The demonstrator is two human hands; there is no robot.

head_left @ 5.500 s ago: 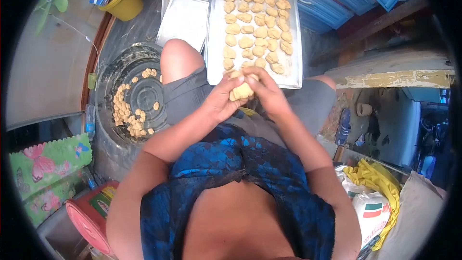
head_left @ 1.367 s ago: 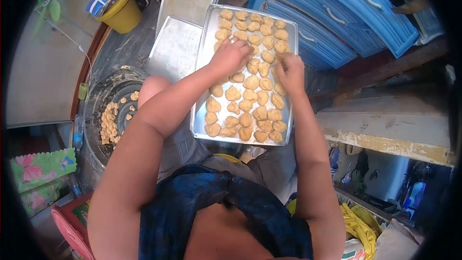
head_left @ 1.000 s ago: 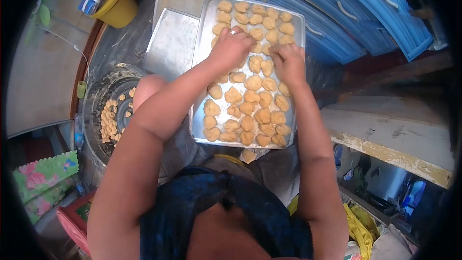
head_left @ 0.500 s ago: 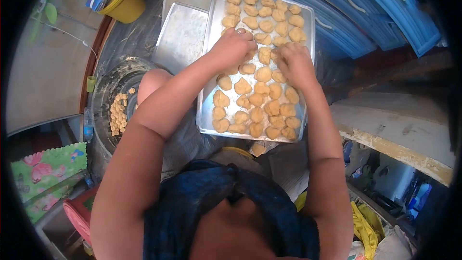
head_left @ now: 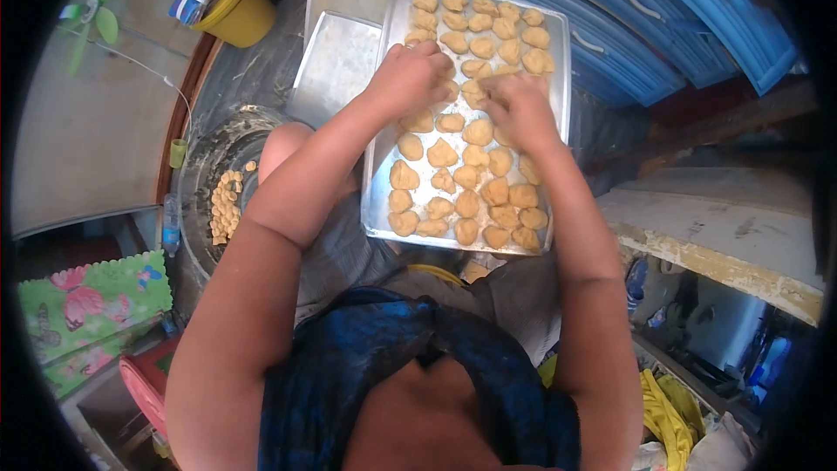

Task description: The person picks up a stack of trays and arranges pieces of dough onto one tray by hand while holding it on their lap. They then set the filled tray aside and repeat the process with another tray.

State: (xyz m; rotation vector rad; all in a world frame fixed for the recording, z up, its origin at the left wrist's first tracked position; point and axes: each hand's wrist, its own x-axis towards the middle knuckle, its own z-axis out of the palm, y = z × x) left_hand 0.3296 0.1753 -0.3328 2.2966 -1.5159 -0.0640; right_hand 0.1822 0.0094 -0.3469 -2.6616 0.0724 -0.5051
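Both hands have stayed over the rectangular metal baking tray [head_left: 384, 166] of tan dough pieces [head_left: 443, 154] for the last second. Left hand [head_left: 408, 78] and right hand [head_left: 516, 109] rest curled on mid-tray pieces; whether either is pinching one cannot be told. Placement appears ongoing.

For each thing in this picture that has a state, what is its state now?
left hand: curled, resting on dough pieces.
right hand: curled, fingers down among dough pieces.
baking tray: almost full of shaped dough pieces.
second tray: holds nothing, floury.
black tub: holds small dough lumps.
yellow bucket: stuffed with packets.
blue drawers: shut.
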